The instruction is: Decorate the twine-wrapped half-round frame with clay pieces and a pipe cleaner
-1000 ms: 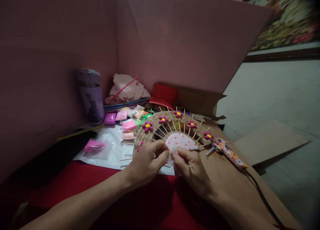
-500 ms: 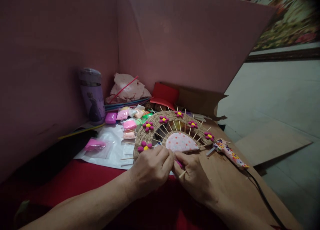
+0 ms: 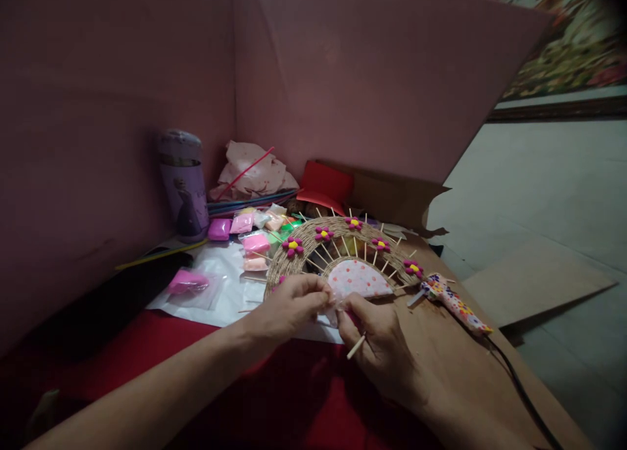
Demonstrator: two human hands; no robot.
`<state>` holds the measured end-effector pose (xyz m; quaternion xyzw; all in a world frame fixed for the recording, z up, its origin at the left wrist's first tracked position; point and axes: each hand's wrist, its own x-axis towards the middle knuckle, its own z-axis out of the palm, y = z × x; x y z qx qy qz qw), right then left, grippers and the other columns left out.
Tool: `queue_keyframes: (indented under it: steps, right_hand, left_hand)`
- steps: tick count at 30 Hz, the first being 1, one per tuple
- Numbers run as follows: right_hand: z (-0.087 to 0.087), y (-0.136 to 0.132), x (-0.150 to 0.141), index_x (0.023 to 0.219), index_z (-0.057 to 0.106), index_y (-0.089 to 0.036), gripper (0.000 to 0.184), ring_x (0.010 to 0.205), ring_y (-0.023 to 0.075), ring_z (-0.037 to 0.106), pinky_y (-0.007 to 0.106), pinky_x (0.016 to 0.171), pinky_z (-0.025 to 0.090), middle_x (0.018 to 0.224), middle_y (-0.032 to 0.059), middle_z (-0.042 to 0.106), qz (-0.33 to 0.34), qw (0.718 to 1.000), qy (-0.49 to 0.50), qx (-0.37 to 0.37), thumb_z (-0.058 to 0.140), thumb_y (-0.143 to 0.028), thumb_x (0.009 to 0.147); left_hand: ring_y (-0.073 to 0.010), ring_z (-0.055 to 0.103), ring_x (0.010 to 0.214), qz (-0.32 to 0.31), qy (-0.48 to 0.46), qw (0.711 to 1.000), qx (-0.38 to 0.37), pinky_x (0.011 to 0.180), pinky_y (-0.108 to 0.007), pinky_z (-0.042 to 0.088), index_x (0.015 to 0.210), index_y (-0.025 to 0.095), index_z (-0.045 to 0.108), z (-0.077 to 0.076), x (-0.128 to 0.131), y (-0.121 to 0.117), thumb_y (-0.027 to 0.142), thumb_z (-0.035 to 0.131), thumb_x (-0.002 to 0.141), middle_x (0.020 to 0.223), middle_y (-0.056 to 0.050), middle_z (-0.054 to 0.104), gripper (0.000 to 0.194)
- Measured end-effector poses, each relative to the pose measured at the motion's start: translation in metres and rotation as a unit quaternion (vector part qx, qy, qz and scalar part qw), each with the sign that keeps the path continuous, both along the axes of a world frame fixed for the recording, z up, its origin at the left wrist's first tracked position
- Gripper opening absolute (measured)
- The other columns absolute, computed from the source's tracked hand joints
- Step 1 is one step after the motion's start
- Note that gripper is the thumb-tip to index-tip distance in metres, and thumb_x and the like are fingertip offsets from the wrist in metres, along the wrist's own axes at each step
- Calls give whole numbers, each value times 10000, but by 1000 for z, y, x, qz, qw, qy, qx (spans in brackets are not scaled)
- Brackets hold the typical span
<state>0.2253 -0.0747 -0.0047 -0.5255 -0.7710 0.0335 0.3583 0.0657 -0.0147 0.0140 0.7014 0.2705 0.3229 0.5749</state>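
Observation:
My left hand [image 3: 300,300] is closed in a pinch on the edge of a small clear plastic bag [image 3: 332,311]. Wrapped round the other side of the bag is my right hand [image 3: 379,332], which also grips a short wooden stick [image 3: 356,347] that pokes out below the fingers. What the bag holds is mostly hidden by my fingers. Just beyond both hands lies a half-round twine-wrapped craft piece [image 3: 313,238] with thin sticks and magenta flowers with yellow centres. A dotted cloth half-circle [image 3: 357,278] forms its middle.
Packets of coloured clay [image 3: 255,243] and an opened pink packet [image 3: 189,281] lie on white plastic at left. A purple tumbler [image 3: 183,185] stands behind them. At right a flower-patterned glue gun [image 3: 455,303] rests on brown board, its cord running towards me.
My left hand has shifted slightly left and its fingers have drawn away from the right hand, so clear plastic now shows between them. The view has moved a little.

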Motion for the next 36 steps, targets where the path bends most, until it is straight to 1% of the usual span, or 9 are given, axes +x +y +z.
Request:
queue_keyframes:
  steps: [2, 4, 9, 13, 16, 22, 26, 33, 36]
  right_hand:
    - [0, 1, 1, 680, 468, -209, 188, 501, 120, 459, 245, 511, 289, 564, -12, 504, -6, 1000, 27, -5, 422, -189, 861]
    - [0, 2, 1, 653, 461, -212, 208, 484, 117, 441, 244, 501, 288, 541, -20, 480, -8, 999, 49, -7, 430, -206, 859]
    - [-2, 3, 0, 590, 435, -212, 289, 451, 105, 417, 249, 490, 282, 497, -34, 440, -33, 995, 90, -10, 425, -235, 879]
    - [-2, 0, 0, 587, 447, -210, 307, 462, 109, 429, 258, 503, 295, 503, -28, 454, -43, 992, 114, 12, 433, -267, 888]
    - [-1, -2, 1, 602, 462, -209, 316, 483, 113, 445, 251, 510, 321, 519, -24, 466, -33, 988, 149, -2, 425, -296, 904]
    - [-2, 0, 4, 606, 453, -204, 348, 496, 112, 447, 247, 521, 340, 534, -22, 474, -20, 980, 194, -31, 398, -337, 923]
    - [-4, -1, 3, 598, 450, -198, 355, 480, 105, 430, 239, 500, 327, 519, -27, 457, -25, 981, 193, -7, 410, -338, 922]
    - [0, -6, 0, 680, 471, -191, 268, 512, 80, 440, 201, 493, 329, 582, -41, 472, 72, 981, 182, 13, 409, -246, 935]
    - [2, -5, 0, 714, 516, -185, 263, 554, 82, 475, 200, 535, 352, 614, -32, 512, 78, 980, 181, 5, 401, -232, 945]
  left_hand:
    - [-100, 471, 595, -44, -86, 988, -117, 581, -226, 357, 718, 131, 552, 1, -1, 2, 310, 575, 759, 653, -9, 544, 185]
    - [-91, 467, 601, -40, -115, 982, -144, 587, -219, 353, 719, 123, 574, 0, -1, 3, 341, 624, 740, 666, -13, 554, 225]
    - [-111, 504, 687, 56, -47, 997, -13, 629, -230, 391, 825, 129, 599, -3, 1, -2, 339, 644, 750, 771, -22, 594, 227]
    - [-127, 517, 684, 81, 12, 994, 67, 623, -246, 411, 778, 130, 609, -3, 3, -8, 295, 594, 781, 747, -29, 600, 166]
    - [-113, 501, 650, 60, 2, 997, 48, 570, -228, 400, 788, 126, 610, -1, 2, -8, 300, 566, 802, 733, -21, 581, 181]
    - [-85, 513, 579, -4, -62, 995, -81, 509, -211, 414, 809, 130, 543, 1, 3, -6, 326, 621, 760, 714, 6, 567, 216]
    - [-71, 505, 515, 44, -56, 996, -55, 462, -193, 410, 768, 133, 522, -1, 8, -11, 251, 652, 719, 638, 35, 542, 182]
    - [-83, 540, 498, 72, -125, 989, -31, 477, -205, 452, 813, 118, 582, -3, 7, -11, 206, 552, 777, 589, 15, 578, 99]
    - [-73, 517, 469, 83, -135, 987, -3, 461, -194, 435, 753, 123, 594, -3, 5, -9, 190, 537, 781, 553, 21, 553, 93]
